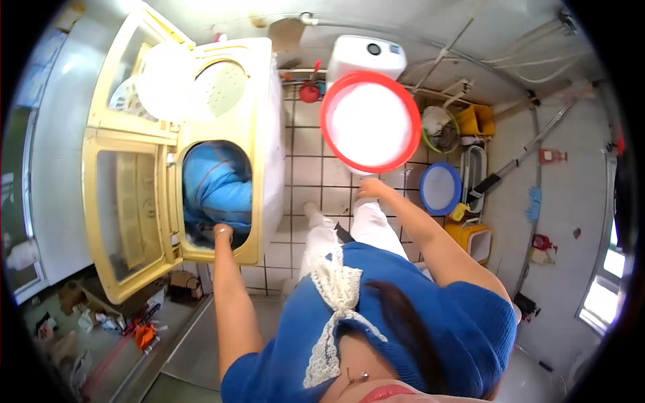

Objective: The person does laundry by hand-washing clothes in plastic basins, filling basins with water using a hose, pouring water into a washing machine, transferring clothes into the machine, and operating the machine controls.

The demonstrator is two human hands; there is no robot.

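Note:
A yellow twin-tub washing machine stands to the left, both of its lids raised. Inside the nearer tub lies a bulky bundle of blue cloth. My left hand reaches over the rim of that tub, close against the cloth; its fingers are largely hidden, so I cannot tell whether they grip it. My right hand hangs in front of my legs, just below a red-rimmed basin with a white inside. Its fingers look loosely bent and apart, with nothing seen in them.
Behind the basin is a white toilet tank. A blue basin, a green basket and yellow buckets line the right wall. Tiled floor runs between them and the machine. Clutter lies at lower left.

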